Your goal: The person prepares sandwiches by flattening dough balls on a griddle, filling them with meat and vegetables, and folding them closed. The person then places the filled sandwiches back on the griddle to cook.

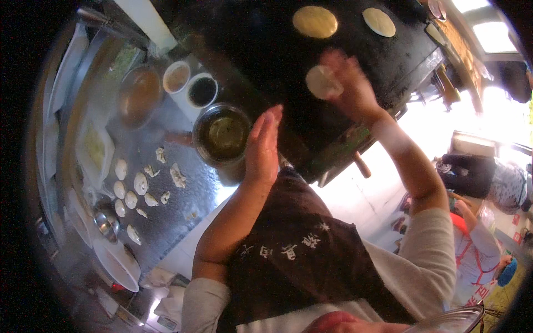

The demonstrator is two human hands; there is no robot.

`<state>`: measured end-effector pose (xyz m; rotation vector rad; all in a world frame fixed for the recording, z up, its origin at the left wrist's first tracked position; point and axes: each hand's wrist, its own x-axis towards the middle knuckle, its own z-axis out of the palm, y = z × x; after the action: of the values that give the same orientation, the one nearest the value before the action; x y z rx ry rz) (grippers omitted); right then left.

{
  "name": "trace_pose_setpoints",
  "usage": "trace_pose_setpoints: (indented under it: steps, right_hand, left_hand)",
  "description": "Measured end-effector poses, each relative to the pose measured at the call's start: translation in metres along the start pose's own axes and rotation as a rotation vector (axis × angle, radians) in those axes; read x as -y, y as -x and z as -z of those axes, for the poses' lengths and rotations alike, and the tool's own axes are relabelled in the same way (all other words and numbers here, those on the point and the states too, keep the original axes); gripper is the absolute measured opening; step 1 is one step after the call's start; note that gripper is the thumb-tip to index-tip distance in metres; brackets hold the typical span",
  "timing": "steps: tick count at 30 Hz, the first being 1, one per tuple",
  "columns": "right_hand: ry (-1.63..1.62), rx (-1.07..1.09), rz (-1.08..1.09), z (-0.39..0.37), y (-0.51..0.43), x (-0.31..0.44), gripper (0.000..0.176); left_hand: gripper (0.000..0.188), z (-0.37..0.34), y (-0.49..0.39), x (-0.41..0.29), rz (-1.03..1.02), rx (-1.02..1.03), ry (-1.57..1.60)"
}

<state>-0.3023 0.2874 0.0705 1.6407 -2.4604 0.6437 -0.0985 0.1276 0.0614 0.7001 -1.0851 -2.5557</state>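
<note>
My left hand [263, 145] is raised beside a metal bowl of yellowish liquid [225, 134], its fingers straight and close together, with nothing seen in it. My right hand [354, 85] is blurred over the dark griddle [266, 58]. A pale flat dough disc [320, 82] lies against its palm side; whether the hand grips it or the disc rests on the griddle cannot be told. Farther up the griddle are a yellowish round flatbread [315, 21] and a paler one [378, 22].
Several dough pieces [141, 183] lie on the metal worktop [183, 212] at left. Near the griddle stand a cup of dark contents [202, 90] and one of brownish contents [176, 77]. A wooden handle [361, 165] juts from the griddle's front. Another person [479, 245] is at right.
</note>
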Motion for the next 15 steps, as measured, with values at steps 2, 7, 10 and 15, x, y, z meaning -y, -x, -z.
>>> trace_pose_setpoints:
  steps: [2,7,10,15]
  right_hand:
    - [0.027,0.062,0.004,-0.005,0.003,-0.007,0.06]
    - [0.036,-0.129,-0.077,0.008,0.011,-0.002,0.061]
    - [0.097,0.135,0.123,0.003,0.009,-0.003,0.065]
    - [-0.172,0.281,-0.119,-0.018,0.034,0.017,0.066]
  left_hand:
    - [0.038,-0.005,-0.006,-0.002,0.013,0.019,-0.024]
    - [0.038,-0.017,-0.011,-0.008,0.057,0.007,-0.069]
    - [0.037,-0.012,-0.011,-0.005,0.045,0.047,-0.068]
    - [0.036,-0.01,-0.014,-0.012,0.061,0.041,-0.094]
